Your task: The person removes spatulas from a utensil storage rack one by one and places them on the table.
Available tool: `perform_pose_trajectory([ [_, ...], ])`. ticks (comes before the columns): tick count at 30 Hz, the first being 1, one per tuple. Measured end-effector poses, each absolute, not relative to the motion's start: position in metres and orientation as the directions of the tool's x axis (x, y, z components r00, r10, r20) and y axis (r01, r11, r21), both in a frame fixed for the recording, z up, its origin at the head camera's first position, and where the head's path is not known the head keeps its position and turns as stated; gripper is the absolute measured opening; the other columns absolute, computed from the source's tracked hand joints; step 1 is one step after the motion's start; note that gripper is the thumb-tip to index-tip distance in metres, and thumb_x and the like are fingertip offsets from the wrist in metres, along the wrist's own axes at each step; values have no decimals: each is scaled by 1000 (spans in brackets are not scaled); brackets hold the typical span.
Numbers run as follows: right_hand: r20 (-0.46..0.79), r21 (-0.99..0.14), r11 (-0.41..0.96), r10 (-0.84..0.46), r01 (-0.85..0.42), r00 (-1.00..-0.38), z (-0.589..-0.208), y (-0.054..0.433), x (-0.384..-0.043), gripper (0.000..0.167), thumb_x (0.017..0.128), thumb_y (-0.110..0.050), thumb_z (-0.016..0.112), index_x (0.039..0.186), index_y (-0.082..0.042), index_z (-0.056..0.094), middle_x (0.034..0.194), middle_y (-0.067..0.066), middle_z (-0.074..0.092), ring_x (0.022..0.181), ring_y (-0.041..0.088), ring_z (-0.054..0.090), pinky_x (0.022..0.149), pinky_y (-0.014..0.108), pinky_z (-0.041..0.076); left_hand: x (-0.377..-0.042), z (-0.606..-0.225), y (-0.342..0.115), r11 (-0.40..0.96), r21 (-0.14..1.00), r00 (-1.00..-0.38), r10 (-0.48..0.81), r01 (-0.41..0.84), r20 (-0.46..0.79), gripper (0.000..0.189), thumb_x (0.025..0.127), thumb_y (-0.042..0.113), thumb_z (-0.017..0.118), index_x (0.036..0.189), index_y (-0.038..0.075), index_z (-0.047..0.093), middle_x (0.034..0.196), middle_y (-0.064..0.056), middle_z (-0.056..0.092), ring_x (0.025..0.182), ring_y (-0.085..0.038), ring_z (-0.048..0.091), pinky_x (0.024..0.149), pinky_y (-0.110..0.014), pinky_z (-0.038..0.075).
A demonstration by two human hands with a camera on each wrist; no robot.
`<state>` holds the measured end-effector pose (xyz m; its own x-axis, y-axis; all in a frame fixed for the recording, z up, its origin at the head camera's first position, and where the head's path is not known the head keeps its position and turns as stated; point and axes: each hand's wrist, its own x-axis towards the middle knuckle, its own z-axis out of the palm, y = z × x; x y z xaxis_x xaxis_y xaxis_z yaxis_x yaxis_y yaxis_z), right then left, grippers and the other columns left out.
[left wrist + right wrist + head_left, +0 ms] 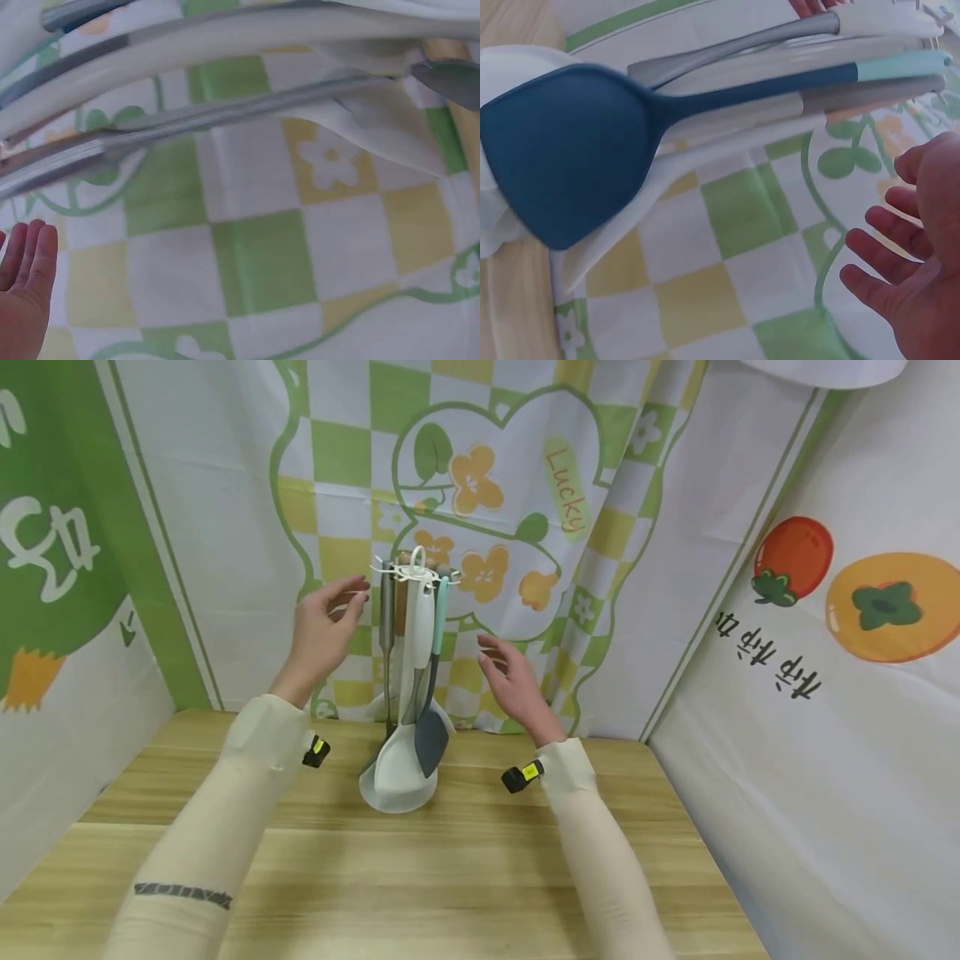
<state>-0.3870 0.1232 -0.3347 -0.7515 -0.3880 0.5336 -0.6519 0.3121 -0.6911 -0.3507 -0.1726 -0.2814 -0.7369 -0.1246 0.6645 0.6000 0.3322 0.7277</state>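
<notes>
Hovering on either side of a white rack (414, 573) hung with kitchen utensils (422, 627), both hands hold nothing. The left hand (321, 631) is just beside the rack's hooked top, its thumb and fingers loosely extended; the left wrist view shows a gap between its fingertips and the nearest grey handle (386, 610). The right hand (517, 681) is a little lower, near the other side of the rack and apart from it, fingers spread and slightly bent.

The rack stands upright towards the back of the wood-grain tabletop (360, 877), in front of a green, yellow and white checked cloth (345, 452) with "Lucky" printed on it. Among the utensils, a dark blue turner (432, 742) with a mint handle (440, 610) hangs on the right, partly in front of a broad white utensil head (397, 768). Cream sleeves (247, 810) cover both forearms, and a small black device (316, 751) sits at each wrist
</notes>
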Motion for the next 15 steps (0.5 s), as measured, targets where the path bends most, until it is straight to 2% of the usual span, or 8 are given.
perform_pose_trajectory([
  [4, 552, -688, 297, -379, -663, -743, -325, 113, -387, 40, 109, -16, 49, 146, -1, 49, 146, 24, 52, 132, 32, 54, 114, 47, 47, -353, -271, -162, 275, 721, -715, -141, 636, 685, 37, 104, 8, 57, 141, 1, 58, 136, -19, 63, 124, -30, 62, 99, -22, 56],
  [8, 582, -675, 269, -377, -687, -720, -314, 100, -388, 40, 108, -14, 52, 145, 1, 51, 142, 23, 55, 128, 32, 57, 110, 46, 51, -357, -264, -153, 201, 725, -710, -156, 658, 687, 41, 103, 2, 56, 143, -3, 54, 140, -19, 60, 127, -30, 60, 101, -24, 56],
  [15, 609, -677, 223, -365, -701, -704, -308, 86, -385, 40, 106, -11, 55, 143, 4, 52, 136, 24, 58, 123, 35, 60, 105, 43, 56, -360, -259, -146, 186, 744, -722, -181, 641, 667, 43, 103, 0, 54, 145, -7, 49, 138, -20, 60, 126, -27, 61, 104, -26, 54],
])
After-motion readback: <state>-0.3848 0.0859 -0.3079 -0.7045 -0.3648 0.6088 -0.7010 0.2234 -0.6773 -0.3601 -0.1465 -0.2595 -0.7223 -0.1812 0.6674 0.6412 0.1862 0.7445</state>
